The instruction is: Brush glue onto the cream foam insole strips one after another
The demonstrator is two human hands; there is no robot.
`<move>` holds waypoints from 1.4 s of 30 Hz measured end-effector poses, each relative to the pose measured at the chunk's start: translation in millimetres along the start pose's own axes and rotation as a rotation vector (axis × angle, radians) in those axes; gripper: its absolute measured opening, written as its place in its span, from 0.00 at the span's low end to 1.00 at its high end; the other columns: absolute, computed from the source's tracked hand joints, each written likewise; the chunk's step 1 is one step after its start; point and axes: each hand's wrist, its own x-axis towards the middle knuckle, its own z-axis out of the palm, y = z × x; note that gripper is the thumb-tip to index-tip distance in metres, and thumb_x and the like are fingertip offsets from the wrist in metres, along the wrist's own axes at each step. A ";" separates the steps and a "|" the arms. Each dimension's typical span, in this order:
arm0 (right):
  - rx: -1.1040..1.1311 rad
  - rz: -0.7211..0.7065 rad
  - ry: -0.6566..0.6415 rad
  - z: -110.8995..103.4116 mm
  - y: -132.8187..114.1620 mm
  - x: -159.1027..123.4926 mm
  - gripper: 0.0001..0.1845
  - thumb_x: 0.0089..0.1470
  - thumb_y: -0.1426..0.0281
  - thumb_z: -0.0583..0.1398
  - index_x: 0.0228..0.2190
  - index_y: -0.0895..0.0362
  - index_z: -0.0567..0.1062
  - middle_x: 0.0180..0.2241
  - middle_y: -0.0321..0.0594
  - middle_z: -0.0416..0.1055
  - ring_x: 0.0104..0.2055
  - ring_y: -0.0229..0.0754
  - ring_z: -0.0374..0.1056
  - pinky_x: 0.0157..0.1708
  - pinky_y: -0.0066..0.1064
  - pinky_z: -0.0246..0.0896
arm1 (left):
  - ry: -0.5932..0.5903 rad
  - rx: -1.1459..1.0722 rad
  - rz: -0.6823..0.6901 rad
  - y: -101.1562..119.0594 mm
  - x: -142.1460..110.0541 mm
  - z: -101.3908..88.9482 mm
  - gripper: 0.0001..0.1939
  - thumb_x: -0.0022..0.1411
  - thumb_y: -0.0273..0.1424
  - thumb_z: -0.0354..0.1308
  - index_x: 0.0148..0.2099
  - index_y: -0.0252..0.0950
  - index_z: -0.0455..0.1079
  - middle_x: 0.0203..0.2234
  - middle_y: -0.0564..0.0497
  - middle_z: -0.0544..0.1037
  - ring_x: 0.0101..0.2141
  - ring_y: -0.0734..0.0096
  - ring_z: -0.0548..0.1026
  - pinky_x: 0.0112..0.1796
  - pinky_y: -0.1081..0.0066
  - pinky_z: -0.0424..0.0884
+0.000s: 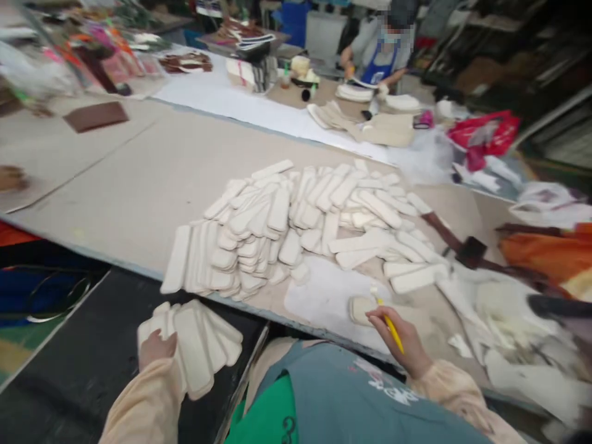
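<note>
My left hand is closed around a fanned stack of cream oblong pads, held below the table's near edge. My right hand grips a yellow pencil-like tool and rests on the table beside a single cream pad. That pad lies on a white sheet. Just beyond is a big spread of several overlapping cream pads covering the middle of the beige table.
A dark brown brush lies right of the pads. White scraps and orange cloth sit at the right. A brown rectangle lies far left. Another person in a blue apron works at the far end.
</note>
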 end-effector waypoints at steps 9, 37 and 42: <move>0.588 0.453 0.449 -23.2 56.8 -64.3 0.21 0.56 0.49 0.53 0.36 0.54 0.66 0.18 0.31 0.63 0.21 0.38 0.59 0.23 0.31 0.57 | -0.331 -0.333 0.835 170.4 -103.7 91.3 0.15 0.56 0.42 0.55 0.43 0.41 0.71 0.37 0.50 0.76 0.40 0.63 0.75 0.45 0.64 0.71; 0.818 0.386 0.034 22.2 79.7 -18.3 0.19 0.56 0.50 0.52 0.29 0.53 0.67 0.16 0.28 0.63 0.19 0.34 0.57 0.22 0.27 0.55 | -0.326 -0.044 1.264 363.7 -192.2 185.6 0.33 0.48 0.43 0.64 0.55 0.38 0.63 0.51 0.41 0.67 0.51 0.52 0.65 0.52 0.56 0.61; 0.781 0.419 0.128 5.0 91.9 -24.5 0.18 0.56 0.52 0.53 0.29 0.54 0.68 0.16 0.28 0.63 0.19 0.34 0.57 0.22 0.27 0.56 | -0.279 0.021 1.277 368.2 -196.2 182.8 0.32 0.49 0.44 0.62 0.54 0.37 0.63 0.51 0.41 0.67 0.50 0.52 0.65 0.50 0.57 0.61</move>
